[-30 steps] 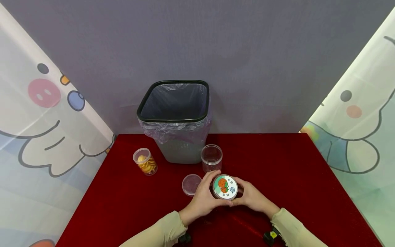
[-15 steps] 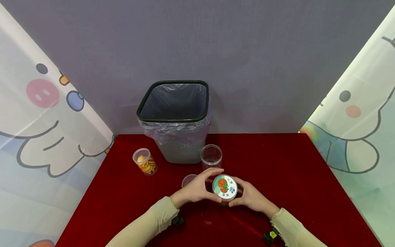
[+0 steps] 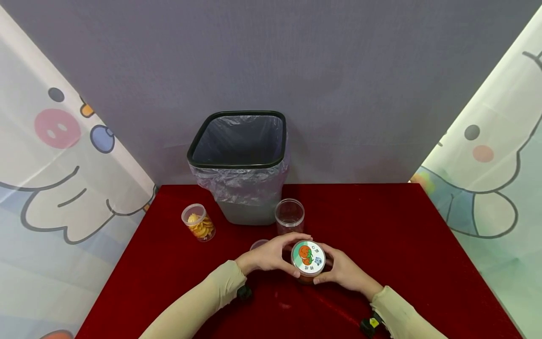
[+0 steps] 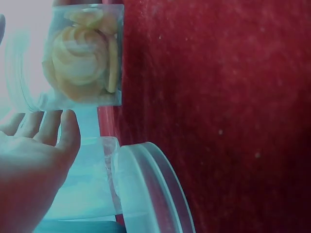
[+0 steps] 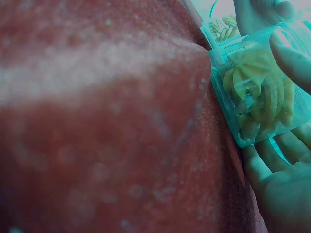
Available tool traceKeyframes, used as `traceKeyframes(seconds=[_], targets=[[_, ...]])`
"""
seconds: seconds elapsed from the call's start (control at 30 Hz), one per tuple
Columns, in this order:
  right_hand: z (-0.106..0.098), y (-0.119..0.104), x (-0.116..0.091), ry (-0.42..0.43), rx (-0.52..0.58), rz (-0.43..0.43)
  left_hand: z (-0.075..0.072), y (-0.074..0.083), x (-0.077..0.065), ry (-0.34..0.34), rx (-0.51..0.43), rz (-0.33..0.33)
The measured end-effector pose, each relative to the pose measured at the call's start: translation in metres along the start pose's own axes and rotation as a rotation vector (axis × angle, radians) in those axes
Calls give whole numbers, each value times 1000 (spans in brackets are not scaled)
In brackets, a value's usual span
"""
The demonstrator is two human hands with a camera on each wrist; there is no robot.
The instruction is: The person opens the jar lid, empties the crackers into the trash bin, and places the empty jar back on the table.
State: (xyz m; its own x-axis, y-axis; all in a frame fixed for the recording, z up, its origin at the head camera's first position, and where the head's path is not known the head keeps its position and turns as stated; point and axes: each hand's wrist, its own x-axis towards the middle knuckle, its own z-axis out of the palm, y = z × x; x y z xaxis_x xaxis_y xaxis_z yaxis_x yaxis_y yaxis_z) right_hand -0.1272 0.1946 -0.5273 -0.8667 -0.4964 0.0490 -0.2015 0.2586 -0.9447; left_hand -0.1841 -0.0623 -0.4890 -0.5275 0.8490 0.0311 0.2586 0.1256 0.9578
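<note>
A clear jar with a printed persimmon label on its lid (image 3: 308, 258) stands on the red cloth, with swirled cookies (image 4: 80, 56) inside. My right hand (image 3: 345, 270) grips this jar, thumb in front and fingers round the far side, as the right wrist view (image 5: 291, 194) also has it. On the other side my left hand (image 3: 267, 254) is spread loosely around the lid, a gap at its palm. Its fingers (image 4: 48, 128) lie beside the jar in the left wrist view; contact is hard to tell. A loose clear lid (image 3: 259, 244) is partly hidden behind my left hand.
An uncovered clear jar (image 3: 290, 213) stands just behind my hands. A lined trash bin (image 3: 250, 207) is at the back, with a second cookie jar (image 3: 201, 227) to its left. Red cloth (image 3: 381, 216) covers the table up to the grey back wall (image 3: 360, 94).
My left hand has loosened from the jar and shifted left, with its forearm lower and farther left, now covering more of the loose lid. The right hand and the jar stay put.
</note>
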Motion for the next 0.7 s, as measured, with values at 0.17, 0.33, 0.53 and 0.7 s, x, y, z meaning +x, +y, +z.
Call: traceKeyframes(seconds=[0.17, 0.33, 0.53, 0.7], targets=[[0, 1, 0, 1, -3, 3, -1, -3, 1, -19, 1, 9], [0, 2, 0, -2, 1, -4, 0, -4, 1, 3, 16, 10], [0, 2, 1, -12, 29, -13, 7, -2, -3, 77, 81, 28], [-1, 2, 1, -13, 40, -7, 14, -2, -6, 163, 118, 33]])
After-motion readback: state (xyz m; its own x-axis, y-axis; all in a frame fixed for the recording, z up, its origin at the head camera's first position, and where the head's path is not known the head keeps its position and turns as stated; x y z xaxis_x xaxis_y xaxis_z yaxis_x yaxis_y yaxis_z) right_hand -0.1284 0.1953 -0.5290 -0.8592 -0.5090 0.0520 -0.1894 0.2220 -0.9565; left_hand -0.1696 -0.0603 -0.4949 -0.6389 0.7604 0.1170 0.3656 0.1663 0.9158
